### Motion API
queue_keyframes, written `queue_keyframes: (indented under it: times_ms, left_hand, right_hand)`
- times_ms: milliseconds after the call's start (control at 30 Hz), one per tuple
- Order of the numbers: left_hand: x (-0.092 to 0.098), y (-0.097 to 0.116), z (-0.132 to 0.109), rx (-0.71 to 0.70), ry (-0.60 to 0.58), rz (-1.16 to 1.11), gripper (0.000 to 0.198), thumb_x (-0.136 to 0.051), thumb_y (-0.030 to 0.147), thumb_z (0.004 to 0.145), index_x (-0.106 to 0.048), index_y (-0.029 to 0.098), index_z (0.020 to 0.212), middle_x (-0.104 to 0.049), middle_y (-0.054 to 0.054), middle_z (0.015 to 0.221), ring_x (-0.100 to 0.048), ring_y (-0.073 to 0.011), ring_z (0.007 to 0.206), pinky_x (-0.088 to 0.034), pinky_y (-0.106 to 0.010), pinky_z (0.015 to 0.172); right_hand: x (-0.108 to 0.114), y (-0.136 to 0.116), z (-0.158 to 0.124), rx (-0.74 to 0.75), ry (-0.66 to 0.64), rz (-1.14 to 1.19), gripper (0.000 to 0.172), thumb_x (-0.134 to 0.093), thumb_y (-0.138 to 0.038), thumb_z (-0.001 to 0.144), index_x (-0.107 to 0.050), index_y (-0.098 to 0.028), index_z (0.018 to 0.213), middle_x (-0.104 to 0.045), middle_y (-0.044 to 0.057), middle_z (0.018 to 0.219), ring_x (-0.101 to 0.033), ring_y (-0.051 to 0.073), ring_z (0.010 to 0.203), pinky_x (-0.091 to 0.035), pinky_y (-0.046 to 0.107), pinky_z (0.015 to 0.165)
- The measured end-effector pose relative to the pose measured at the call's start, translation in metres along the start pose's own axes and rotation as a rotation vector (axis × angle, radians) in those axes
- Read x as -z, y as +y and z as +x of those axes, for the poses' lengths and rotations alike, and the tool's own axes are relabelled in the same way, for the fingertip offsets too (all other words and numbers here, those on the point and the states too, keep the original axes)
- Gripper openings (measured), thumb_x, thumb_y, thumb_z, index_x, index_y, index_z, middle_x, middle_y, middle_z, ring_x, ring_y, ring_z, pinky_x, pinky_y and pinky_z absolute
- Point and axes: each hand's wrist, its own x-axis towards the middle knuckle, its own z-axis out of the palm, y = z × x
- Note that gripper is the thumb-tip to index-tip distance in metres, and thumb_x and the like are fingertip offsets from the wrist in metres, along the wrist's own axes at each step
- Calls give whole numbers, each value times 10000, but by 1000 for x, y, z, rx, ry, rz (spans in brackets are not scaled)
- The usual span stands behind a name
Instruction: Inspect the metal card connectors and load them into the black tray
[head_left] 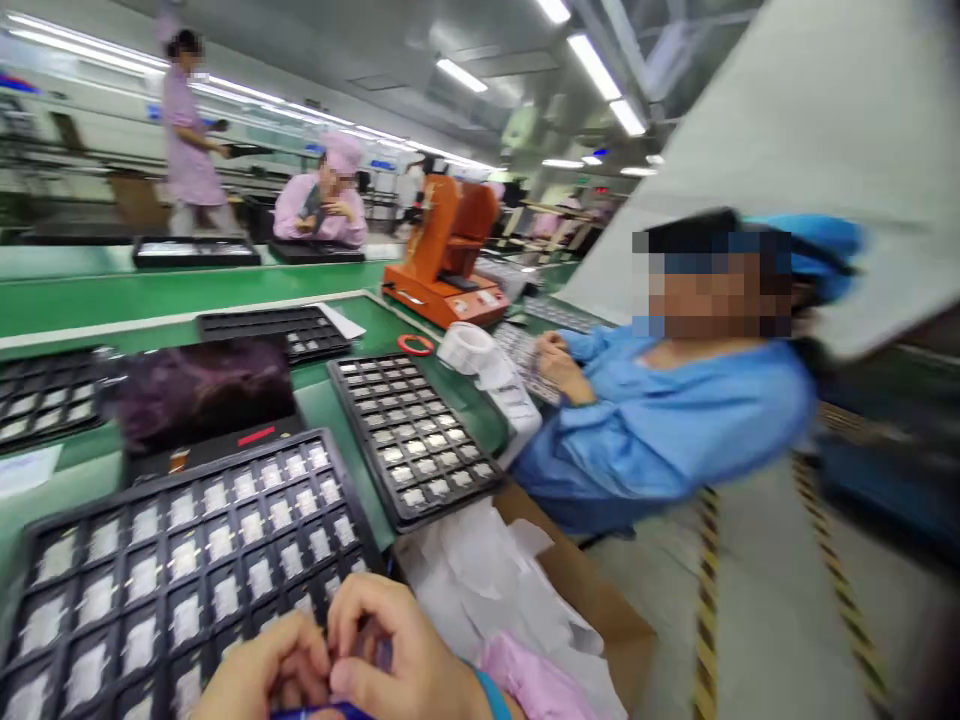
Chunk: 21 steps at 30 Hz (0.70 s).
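Observation:
At the bottom edge, my left hand (259,672) and my right hand (401,645) meet, both with curled fingers. A strip of something blue (326,712) shows beneath them, and its kind is cut off by the frame. What the fingertips pinch is hidden. A light blue band (491,692) circles my right wrist, below a pink sleeve (536,675). Just beyond my hands lies a black compartment tray (166,548) with rows of small whitish pieces. A second such tray (381,492) lies farther off, to the right.
A dark glossy panel (206,395) stands behind the near tray. Crumpled white sheets (480,570) fill a cardboard box (592,590) at right. Beyond are a white roll (466,347), a red ring (415,345) and an orange machine (435,250). A co-worker in blue (660,410) sits close right.

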Motion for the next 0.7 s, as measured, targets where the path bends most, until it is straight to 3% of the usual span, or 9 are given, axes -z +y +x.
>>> queue_keyframes:
  times_ms: [167,367,533,700]
  left_hand:
    - [7,25,-26,-42,78,156,169,-697,179,702,-576,188,819,-671,-5,812,-570,-142,722,-399,-237,661]
    - [23,29,-42,-184,70,494,266,-762,325,788,-613,216,979,-706,-8,869,-631,-185,750,-402,-280,672]
    - [31,22,-53,-230,56,624,283,-729,245,822,-588,231,1068,-720,-19,953,-666,-217,836,-459,-308,731]
    - [39,25,-60,-160,49,581,253,-716,229,831,-588,231,1049,-706,-10,992,-659,-217,882,-487,-329,775]
  right_hand:
    - [5,-10,7,-177,-317,17,502,-681,-647,786,-562,-189,954,-561,2,828,-476,131,708,-409,249,653]
    - [1,-25,20,-132,-507,-252,154,-527,-351,946,-553,-200,942,-615,19,881,-532,163,790,-411,286,757]
    - [-6,-29,29,-124,-626,-310,163,-510,-250,942,-607,-189,1058,-664,61,1040,-583,201,941,-440,331,886]
    - [-11,-30,36,-123,-705,-349,224,-484,-239,964,-620,-195,1136,-644,79,1121,-577,215,1070,-443,359,974]
